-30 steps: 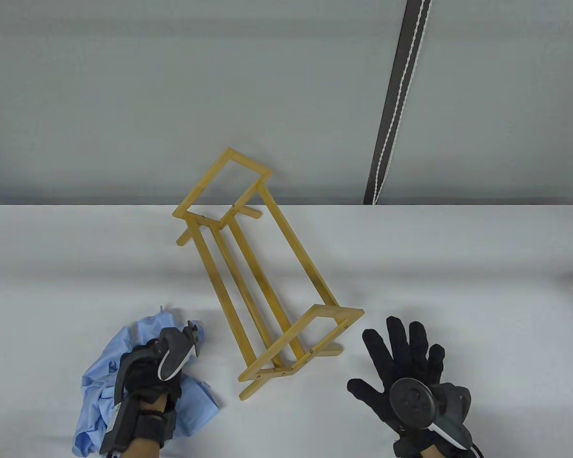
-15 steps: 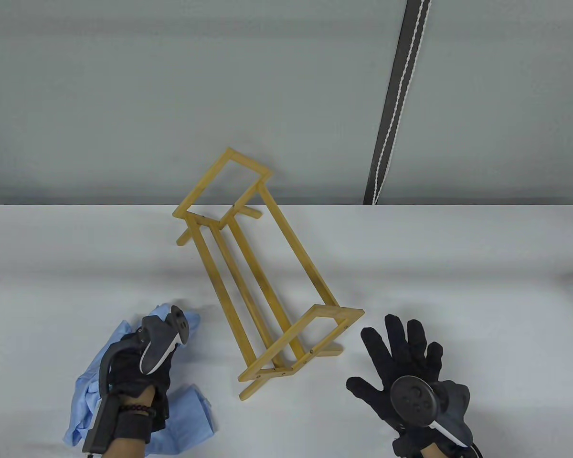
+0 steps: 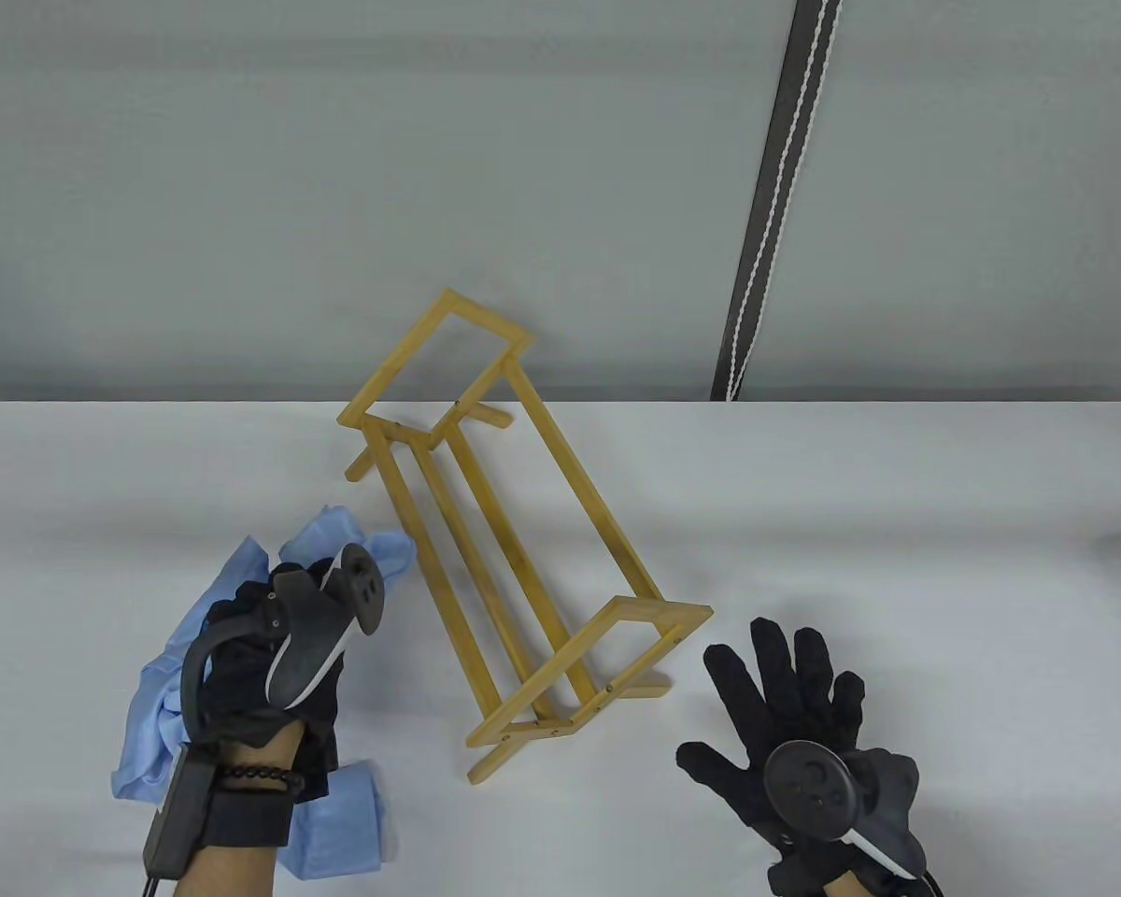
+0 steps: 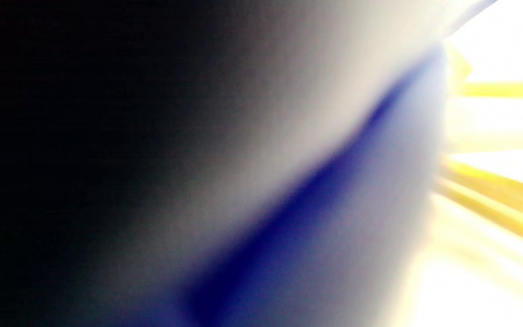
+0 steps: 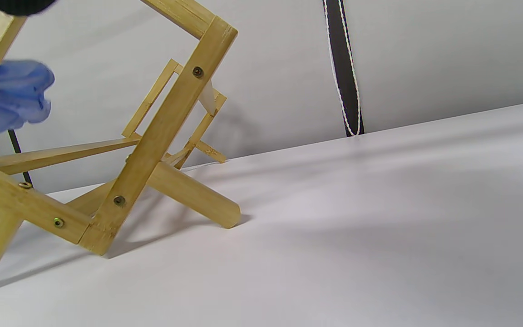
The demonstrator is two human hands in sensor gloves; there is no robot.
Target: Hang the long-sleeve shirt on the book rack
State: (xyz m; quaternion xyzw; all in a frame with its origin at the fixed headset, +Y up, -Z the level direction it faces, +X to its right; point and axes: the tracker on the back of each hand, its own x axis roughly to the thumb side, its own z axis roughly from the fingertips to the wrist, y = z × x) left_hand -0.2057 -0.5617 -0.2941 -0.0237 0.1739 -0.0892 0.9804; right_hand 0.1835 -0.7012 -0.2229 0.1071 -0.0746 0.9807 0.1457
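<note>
A wooden book rack [image 3: 514, 533] stands slantwise in the middle of the white table [image 3: 897, 523]; its near end frame fills the left of the right wrist view [image 5: 152, 141]. My left hand [image 3: 271, 645] grips a bunched light-blue long-sleeve shirt [image 3: 163, 682] and holds it raised just left of the rack's left rail, the cloth's top near that rail. The left wrist view is a blur of blue cloth [image 4: 334, 236] with yellow rails at its right. My right hand [image 3: 785, 701] lies open with spread fingers, empty, right of the rack's near end.
A grey wall stands behind the table with a dark strap with white stitching [image 3: 771, 206] hanging down it. Bare table surface extends right of the rack.
My left hand has lifted the shirt off the table and carried it up and toward the rack's left rail. The right hand and the rack have stayed put.
</note>
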